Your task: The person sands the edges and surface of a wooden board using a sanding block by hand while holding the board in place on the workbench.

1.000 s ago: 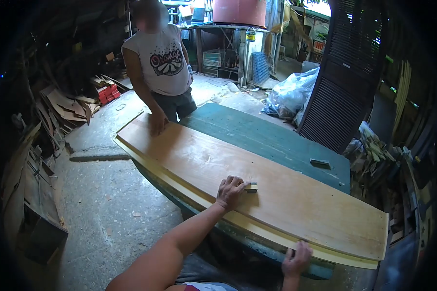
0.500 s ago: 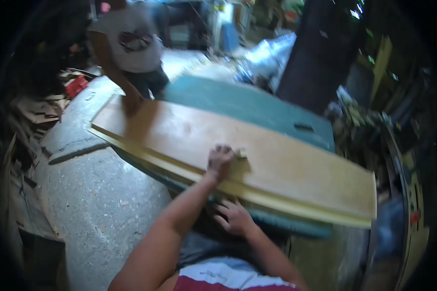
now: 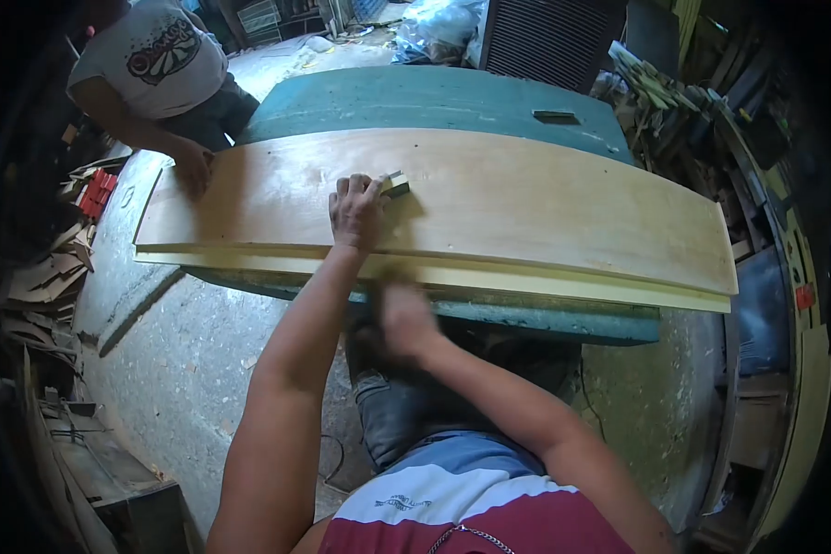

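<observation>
holding small block (image 3: 398, 186) in left grip (image 3: 355, 210) on wooden panel (image 3: 526, 198), blurred right grip (image 3: 406, 319) near front edge, green bench (image 3: 415, 95) beneath, co-worker's hand (image 3: 192, 164) at panel's left end, louvered shutter (image 3: 545, 44) behind

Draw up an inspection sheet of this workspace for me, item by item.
Surface: green table, scuffed in places.
Job's things: wooden panel lying across it; small block on the panel.
Clutter: wood scraps and red pieces at left; plastic bags behind.
Hands: left hand grips the block, fingers bent; right hand blurred near the panel's front edge, grip unclear.
Cables: thin dark line on the floor, possibly a cord.
Surroundings: slatted door behind; another person at the panel's left end.
</observation>
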Available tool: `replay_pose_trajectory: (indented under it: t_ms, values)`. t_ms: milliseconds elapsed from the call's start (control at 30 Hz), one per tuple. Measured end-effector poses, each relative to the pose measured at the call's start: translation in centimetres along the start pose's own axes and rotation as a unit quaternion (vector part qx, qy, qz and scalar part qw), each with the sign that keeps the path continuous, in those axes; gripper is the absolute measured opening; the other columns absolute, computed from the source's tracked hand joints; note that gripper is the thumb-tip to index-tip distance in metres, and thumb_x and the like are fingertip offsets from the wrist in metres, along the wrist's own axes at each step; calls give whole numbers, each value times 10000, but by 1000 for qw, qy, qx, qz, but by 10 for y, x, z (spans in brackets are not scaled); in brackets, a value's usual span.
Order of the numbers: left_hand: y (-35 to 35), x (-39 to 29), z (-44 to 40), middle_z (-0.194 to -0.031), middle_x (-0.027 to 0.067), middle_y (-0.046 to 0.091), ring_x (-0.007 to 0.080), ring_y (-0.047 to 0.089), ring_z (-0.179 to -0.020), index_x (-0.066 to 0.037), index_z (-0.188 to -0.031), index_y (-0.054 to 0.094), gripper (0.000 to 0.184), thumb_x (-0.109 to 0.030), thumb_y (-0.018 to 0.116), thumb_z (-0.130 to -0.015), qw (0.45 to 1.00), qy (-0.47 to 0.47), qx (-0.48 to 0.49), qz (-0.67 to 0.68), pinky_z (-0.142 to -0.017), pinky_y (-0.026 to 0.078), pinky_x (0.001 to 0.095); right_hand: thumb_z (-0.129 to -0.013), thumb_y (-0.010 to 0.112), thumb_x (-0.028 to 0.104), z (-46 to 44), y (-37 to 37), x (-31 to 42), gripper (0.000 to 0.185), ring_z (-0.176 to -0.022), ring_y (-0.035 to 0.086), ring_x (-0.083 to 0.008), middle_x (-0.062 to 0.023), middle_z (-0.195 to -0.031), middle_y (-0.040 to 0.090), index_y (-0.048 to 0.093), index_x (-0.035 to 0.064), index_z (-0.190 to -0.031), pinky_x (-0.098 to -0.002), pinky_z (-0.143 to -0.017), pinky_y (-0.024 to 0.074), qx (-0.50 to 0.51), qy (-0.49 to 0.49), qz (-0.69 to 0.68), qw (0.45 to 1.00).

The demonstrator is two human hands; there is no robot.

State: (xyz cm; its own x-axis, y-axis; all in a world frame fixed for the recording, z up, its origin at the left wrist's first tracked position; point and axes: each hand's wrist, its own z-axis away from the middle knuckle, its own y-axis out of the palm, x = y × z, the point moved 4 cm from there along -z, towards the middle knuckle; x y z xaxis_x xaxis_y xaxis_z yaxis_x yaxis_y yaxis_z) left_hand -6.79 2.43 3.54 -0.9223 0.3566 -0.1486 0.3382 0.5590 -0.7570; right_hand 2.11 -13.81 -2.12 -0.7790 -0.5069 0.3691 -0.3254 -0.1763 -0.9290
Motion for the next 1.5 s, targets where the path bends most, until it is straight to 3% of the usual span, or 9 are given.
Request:
replay_pose_trajectory:
  t_ms: [67,133,533,733,1000,1200,1333,1400,1500]
  values:
    - [-2,3,-2,-1135,19,643,277,583,-1111,-226,-1209,730,424,-222,817,-794,1000,-8,2,-1,-883,474,448,-864,714,459,-18,12,20,883,-1484,354,-511,-368,-1520,438,460,-84,-1511,-619,-1278,177,97,-132,-43,986]
    - [-4,4,-6,-1136,22,643,277,585,-1107,-222,-1214,730,428,-222,814,-794,1000,-7,3,-10,-882,475,447,-861,725,388,2,2,38,802,-1477,387,-471,-316,-1537,461,492,-44,-1495,-609,-1281,180,-122,-264,-38,956]
    - [-6,1,-1,-1140,48,645,290,593,-1113,-202,-1225,739,426,-178,805,-804,999,-29,25,22,-893,497,449,-991,527,572,174,-71,-179,895,-1557,229,-489,-340,-1624,298,337,-111,-1537,-639,-1275,106,-254,332,208,884]
    - [-1,4,-2,-1131,47,649,289,601,-1105,-201,-1207,742,399,-186,782,-810,1000,-6,-10,7,-905,496,455,-853,757,507,91,-56,-77,794,-1491,400,-404,-213,-1503,516,539,1,-1424,-593,-1253,252,-133,-48,-68,988]
    - [-2,-2,-5,-1158,78,663,316,601,-1130,-194,-1208,747,387,-154,786,-826,1000,3,-5,5,-962,502,462,-917,710,452,120,-73,-146,663,-1479,453,-292,-108,-1554,533,571,100,-1461,-584,-1222,316,-214,14,86,973]
    - [1,1,-2,-1128,96,657,332,605,-1103,-182,-1201,746,391,-117,788,-817,1000,8,-8,-4,-953,507,476,-941,680,400,298,-143,-307,588,-1460,464,-356,-161,-1513,552,592,73,-1422,-569,-1214,320,-221,233,124,939]
    - [-1,9,-1,-1118,104,655,336,606,-1091,-183,-1197,751,406,-118,800,-799,1000,1,-20,-19,-944,514,474,-937,693,372,370,-169,-364,567,-1397,487,-438,-261,-1428,563,596,21,-1371,-592,-1200,320,-291,478,353,750]
    - [7,13,-2,-1146,100,660,325,618,-1100,-191,-1190,758,379,-179,761,-811,1000,-24,3,1,-964,511,474,-921,717,351,376,-192,-342,555,-1358,495,-476,-290,-1376,569,596,1,-1335,-587,-1194,335,-453,379,295,751]
    - [10,9,-1,-1154,128,677,330,625,-1105,-156,-1207,760,410,-173,751,-797,1000,-27,10,-7,-969,520,466,-877,760,386,322,-168,-290,613,-1363,505,-452,-240,-1386,581,592,23,-1340,-548,-1191,377,-263,142,86,950]
